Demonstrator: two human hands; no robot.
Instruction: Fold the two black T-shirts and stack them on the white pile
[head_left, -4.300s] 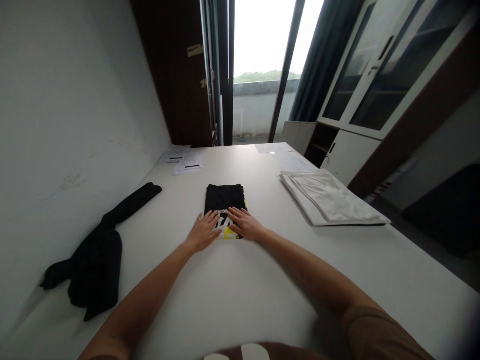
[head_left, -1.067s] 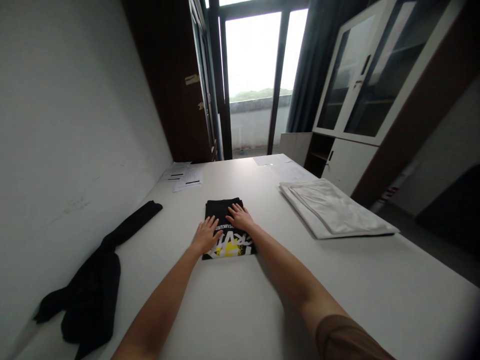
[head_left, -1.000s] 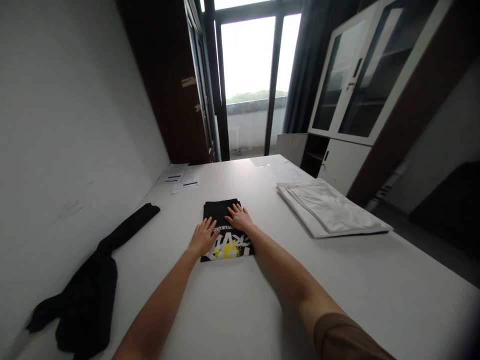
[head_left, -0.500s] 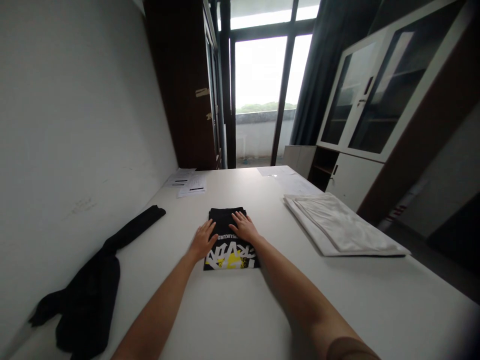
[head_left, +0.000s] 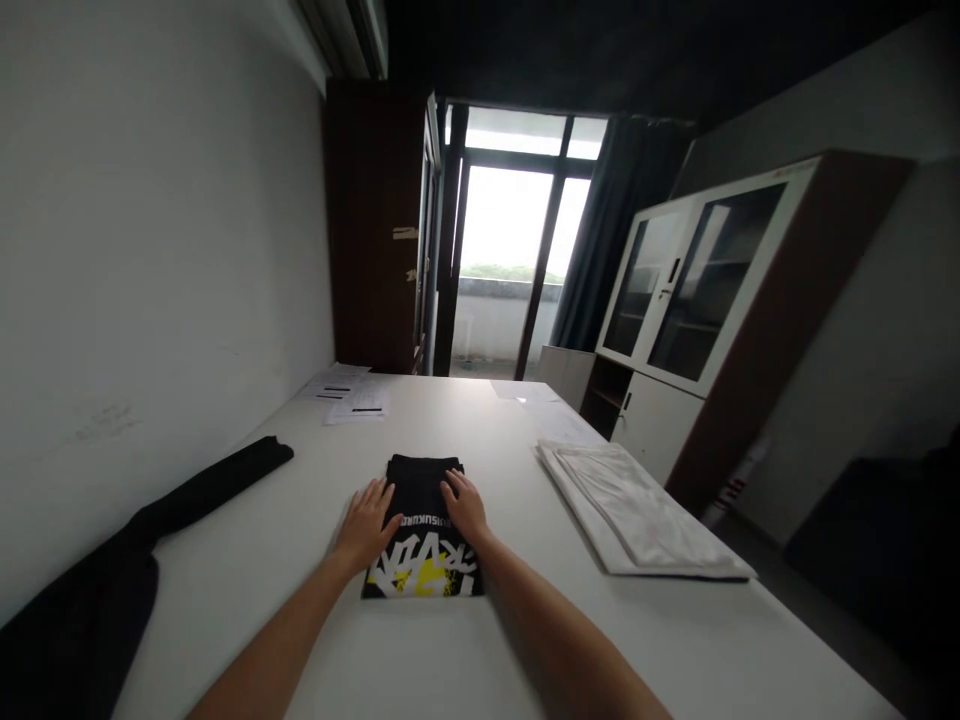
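A black T-shirt (head_left: 424,530) with white lettering and a yellow print lies folded into a neat rectangle on the white table (head_left: 420,660). My left hand (head_left: 367,520) rests along its left edge, fingers spread. On the opposite edge lies my right hand (head_left: 465,508), its fingers stretched out over the cloth near the upper right corner. Both hands touch the shirt from above, and neither grips it.
Black clothing (head_left: 82,600) lies at the left by the wall, partly out of view. Folded white cloth (head_left: 645,510) lies on the right side of the table. Papers (head_left: 352,400) sit at the far left, and another sheet (head_left: 559,420) lies at the far right. A glass-fronted cabinet (head_left: 667,370) stands beyond.
The camera view has tilted up and shifted, so the table appears lower and further left. Both hands stay at the shirt's sides, and the shirt stays folded.
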